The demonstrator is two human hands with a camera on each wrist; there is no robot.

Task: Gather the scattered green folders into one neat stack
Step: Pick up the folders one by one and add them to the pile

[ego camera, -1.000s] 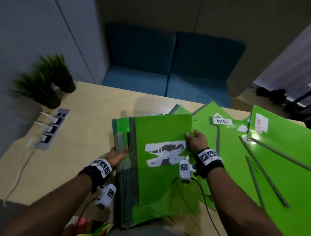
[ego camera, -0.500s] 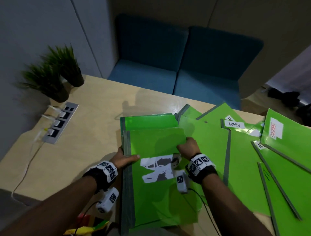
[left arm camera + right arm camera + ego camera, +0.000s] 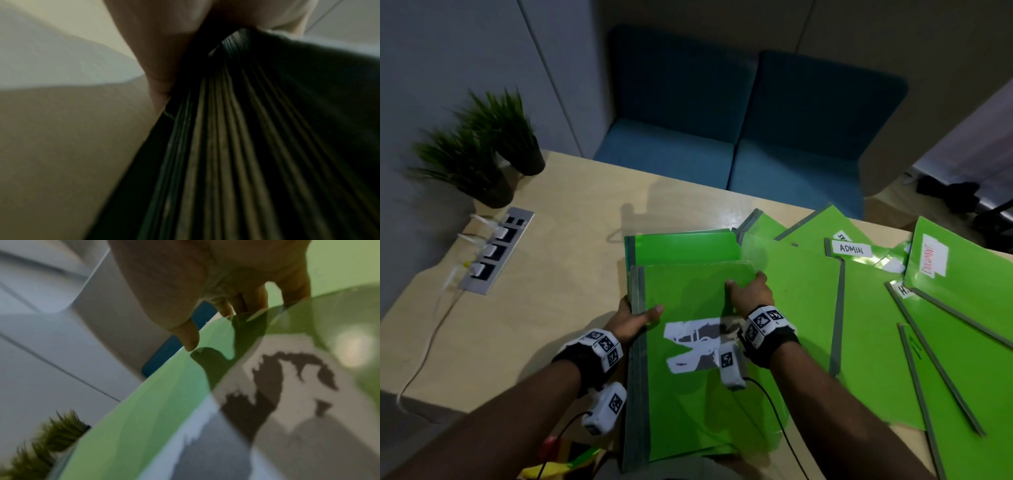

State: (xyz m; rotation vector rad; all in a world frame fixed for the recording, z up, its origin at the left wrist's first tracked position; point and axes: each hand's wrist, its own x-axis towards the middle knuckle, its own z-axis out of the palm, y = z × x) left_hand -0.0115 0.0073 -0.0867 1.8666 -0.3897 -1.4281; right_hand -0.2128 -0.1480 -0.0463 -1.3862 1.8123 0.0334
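Note:
A stack of green folders (image 3: pixel 688 404) with grey spines lies flat at the near middle of the table, a torn white label on top. My left hand (image 3: pixel 635 317) grips its left spine edge, thumb on top; the left wrist view shows the packed spines (image 3: pixel 226 162) under that hand (image 3: pixel 164 48). My right hand (image 3: pixel 749 291) holds the stack's far right edge, with the thumb (image 3: pixel 190 340) on the top folder (image 3: pixel 144 402) and the fingers curled over the rim. Another green folder (image 3: pixel 685 248) peeks out beyond the stack. Several loose folders (image 3: pixel 876 342) fan out to the right.
Two potted plants (image 3: pixel 482 161) and a socket strip (image 3: pixel 493 250) with white plugs and a trailing cable sit at the table's (image 3: pixel 558 246) left. A blue sofa (image 3: pixel 722 144) stands behind the table. Some red and yellow items (image 3: pixel 558 469) show at the near edge.
The stack, tilted up a second ago, has come down flat over the folder beneath. Both hands kept hold of its sides; the right hand slid toward the far corner.

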